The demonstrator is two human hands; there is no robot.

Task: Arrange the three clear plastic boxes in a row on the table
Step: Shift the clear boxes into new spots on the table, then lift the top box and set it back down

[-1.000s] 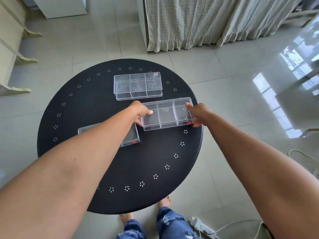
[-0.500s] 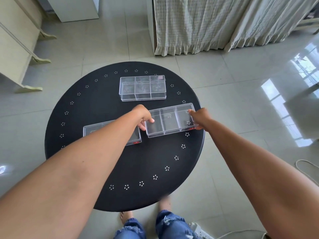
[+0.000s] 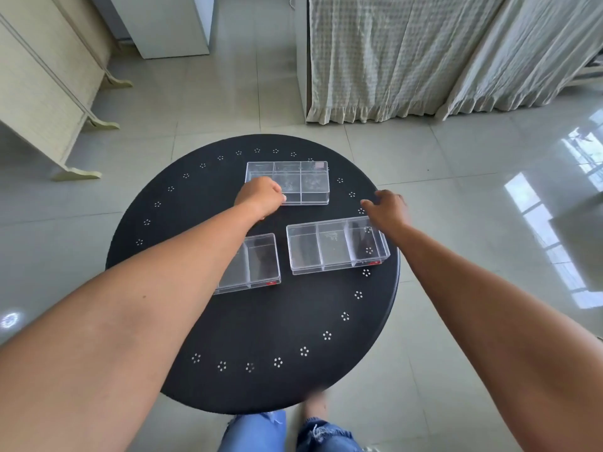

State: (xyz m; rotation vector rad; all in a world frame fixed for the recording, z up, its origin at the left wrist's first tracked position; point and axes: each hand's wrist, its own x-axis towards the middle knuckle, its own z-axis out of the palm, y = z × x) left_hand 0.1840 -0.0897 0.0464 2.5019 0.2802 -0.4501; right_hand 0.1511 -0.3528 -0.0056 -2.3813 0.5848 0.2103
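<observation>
Three clear plastic boxes with dividers lie on a round black table (image 3: pixel 261 324). The far box (image 3: pixel 305 182) sits near the back edge. The right box (image 3: pixel 336 246) and the left box (image 3: pixel 259 262) lie side by side in the middle, a small gap between them; my left forearm hides the left box's left part. My left hand (image 3: pixel 261 197) is curled over the far box's front left corner, and its fingers are hidden. My right hand (image 3: pixel 386 208) hovers with fingers apart, just beyond the right box's far right corner, holding nothing.
Pale tiled floor surrounds the table. A curtained frame (image 3: pixel 408 60) stands behind it, cream furniture (image 3: pixel 42 93) at the left and a white cabinet (image 3: pixel 166 24) at the back. My knees in jeans (image 3: pixel 257 432) touch the table's near edge.
Both hands have let go of the right box, which now rests on the table. The left hand moved forward to the far box; the right hand moved forward past the right box's corner.
</observation>
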